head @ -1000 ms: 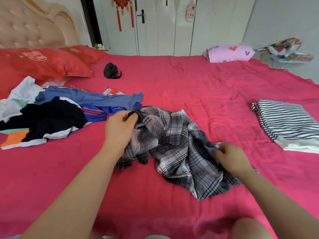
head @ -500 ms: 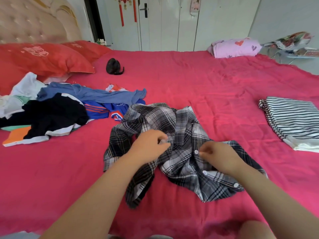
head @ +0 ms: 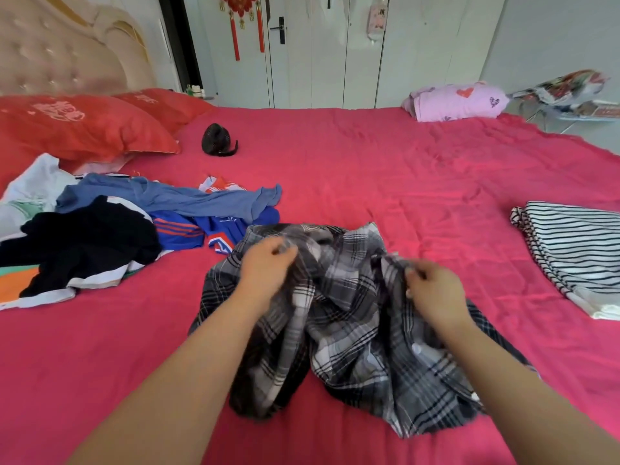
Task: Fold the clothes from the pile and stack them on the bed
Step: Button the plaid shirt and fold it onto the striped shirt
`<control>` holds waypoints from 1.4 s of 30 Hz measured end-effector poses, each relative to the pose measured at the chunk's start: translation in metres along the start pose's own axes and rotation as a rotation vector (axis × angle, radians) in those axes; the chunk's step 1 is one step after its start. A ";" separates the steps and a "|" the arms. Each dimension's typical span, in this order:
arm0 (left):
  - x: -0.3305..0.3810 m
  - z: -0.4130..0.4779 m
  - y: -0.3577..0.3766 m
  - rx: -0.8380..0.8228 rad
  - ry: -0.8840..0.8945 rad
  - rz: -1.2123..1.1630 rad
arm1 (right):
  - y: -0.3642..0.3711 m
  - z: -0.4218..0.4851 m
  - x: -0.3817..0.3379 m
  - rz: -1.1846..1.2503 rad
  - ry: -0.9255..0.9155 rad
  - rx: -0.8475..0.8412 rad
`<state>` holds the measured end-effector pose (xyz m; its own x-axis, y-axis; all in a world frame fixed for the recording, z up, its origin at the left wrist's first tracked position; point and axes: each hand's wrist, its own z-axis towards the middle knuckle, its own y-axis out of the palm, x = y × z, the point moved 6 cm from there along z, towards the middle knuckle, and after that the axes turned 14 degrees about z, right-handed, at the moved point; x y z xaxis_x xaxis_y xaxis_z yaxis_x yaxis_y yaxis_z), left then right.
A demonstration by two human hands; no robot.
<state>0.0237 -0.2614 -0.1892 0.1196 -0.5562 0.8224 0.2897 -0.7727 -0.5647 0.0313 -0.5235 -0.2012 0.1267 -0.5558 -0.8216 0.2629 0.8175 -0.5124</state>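
Straight before us, grey plaid shirt [head: 342, 330] crumpled on the pink bed [head: 385, 182], our left hand [head: 268, 266] with curled fingers [head: 285, 251] bunching cloth at its upper left, our right hand [head: 432, 290] pinching a fold at its upper right, unfolded pile [head: 100, 229] at left, folded striped garment [head: 577, 250] at right

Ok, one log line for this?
plaid shirt: crumpled | left hand: grips shirt | right hand: grips shirt | striped top: folded | pile: unfolded

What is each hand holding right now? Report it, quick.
Left hand: closed, gripping the plaid shirt.
Right hand: closed, pinching the same plaid shirt at a fold.
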 end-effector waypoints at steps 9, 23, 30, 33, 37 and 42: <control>-0.033 -0.047 -0.043 -0.003 -0.130 0.119 | -0.009 -0.091 -0.022 -0.364 -0.403 -0.699; 0.004 -0.057 0.064 -0.332 0.638 1.330 | 0.036 -0.034 -0.015 -0.326 -0.123 -0.440; 0.001 -0.028 0.060 -0.446 0.413 1.005 | 0.066 -0.036 0.011 -0.397 -0.133 -0.582; 0.013 -0.016 0.041 -0.369 0.191 0.431 | 0.064 -0.036 0.013 -0.365 -0.140 -0.586; 0.026 -0.009 0.036 -0.316 -0.126 -0.186 | 0.070 -0.043 0.016 -0.459 -0.178 -0.632; 0.037 -0.010 0.054 -0.351 -0.248 -0.458 | 0.065 -0.037 0.013 -0.366 -0.107 -0.582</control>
<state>0.0340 -0.3269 -0.1905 0.2859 -0.0905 0.9540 0.0391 -0.9936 -0.1060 0.0151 -0.4715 -0.2542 0.2294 -0.7984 -0.5567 -0.2450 0.5062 -0.8269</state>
